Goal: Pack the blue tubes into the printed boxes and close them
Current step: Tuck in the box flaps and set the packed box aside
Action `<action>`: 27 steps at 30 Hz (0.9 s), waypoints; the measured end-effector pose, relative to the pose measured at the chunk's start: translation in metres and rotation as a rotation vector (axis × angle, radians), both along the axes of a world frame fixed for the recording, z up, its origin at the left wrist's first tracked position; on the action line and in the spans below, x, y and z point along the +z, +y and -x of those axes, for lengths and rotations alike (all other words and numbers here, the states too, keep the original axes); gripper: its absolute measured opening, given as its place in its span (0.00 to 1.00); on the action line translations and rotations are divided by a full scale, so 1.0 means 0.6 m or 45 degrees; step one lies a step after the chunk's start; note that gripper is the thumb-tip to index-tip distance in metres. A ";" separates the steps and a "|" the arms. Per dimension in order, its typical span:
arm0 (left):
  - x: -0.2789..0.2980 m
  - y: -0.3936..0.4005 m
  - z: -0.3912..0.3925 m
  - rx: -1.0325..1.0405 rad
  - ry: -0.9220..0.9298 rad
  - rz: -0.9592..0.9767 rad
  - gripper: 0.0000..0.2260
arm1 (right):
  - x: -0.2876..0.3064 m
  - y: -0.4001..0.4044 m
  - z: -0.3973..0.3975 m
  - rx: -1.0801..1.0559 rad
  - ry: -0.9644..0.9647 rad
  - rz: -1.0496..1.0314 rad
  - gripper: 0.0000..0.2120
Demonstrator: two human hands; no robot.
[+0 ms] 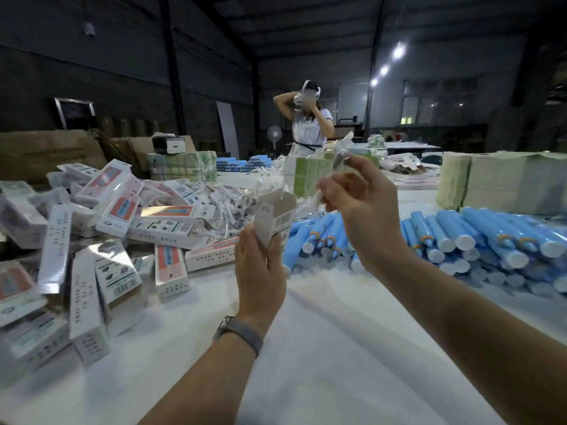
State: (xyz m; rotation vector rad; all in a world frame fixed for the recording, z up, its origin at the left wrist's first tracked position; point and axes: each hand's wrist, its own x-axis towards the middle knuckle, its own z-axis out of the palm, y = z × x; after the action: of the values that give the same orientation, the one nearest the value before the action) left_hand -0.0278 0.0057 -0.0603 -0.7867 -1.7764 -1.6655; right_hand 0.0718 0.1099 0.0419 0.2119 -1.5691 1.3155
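White printed cardboard, a small box with a barcode on one side and its top flap standing open, is gripped upright in the left hand, fingers wrapped round its lower part; a grey band watch sits on that wrist. The right hand is raised just beside the box's open top, fingers pinched on a clear crinkled plastic sachet (its contents too blurred to tell).

Below both hands the white cloth-covered worktop lies bare toward its near edge. Toward the right edge is a heap of light blue plastic tubes with white caps, lying on their sides and touching one another. Along the left edge sprawls a pile of closed printed boxes, white with red-and-blue panels, some in shiny film. Between the two heaps, behind the held box, lies a tangle of clear sachets. Toward the far edge stand green-printed cartons and, at the far right corner, pale wrapped bundles. Beyond them a person in a white top stands with both arms raised to a headset.
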 end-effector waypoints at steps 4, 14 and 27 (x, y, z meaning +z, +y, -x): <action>-0.002 0.006 -0.017 -0.048 0.090 0.068 0.08 | 0.002 0.000 -0.016 0.015 0.085 -0.099 0.27; -0.002 0.012 -0.034 -0.101 0.192 0.221 0.21 | -0.045 0.032 0.001 -0.728 0.018 -0.838 0.11; 0.003 0.013 -0.046 -0.240 0.170 0.151 0.16 | -0.087 0.038 -0.026 -0.710 -0.202 -0.965 0.15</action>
State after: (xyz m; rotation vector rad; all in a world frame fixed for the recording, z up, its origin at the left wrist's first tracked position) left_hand -0.0004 0.0136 -0.0587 -1.1230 -1.7651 -1.5936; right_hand 0.0876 0.1327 -0.0100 0.1177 -2.0185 0.2791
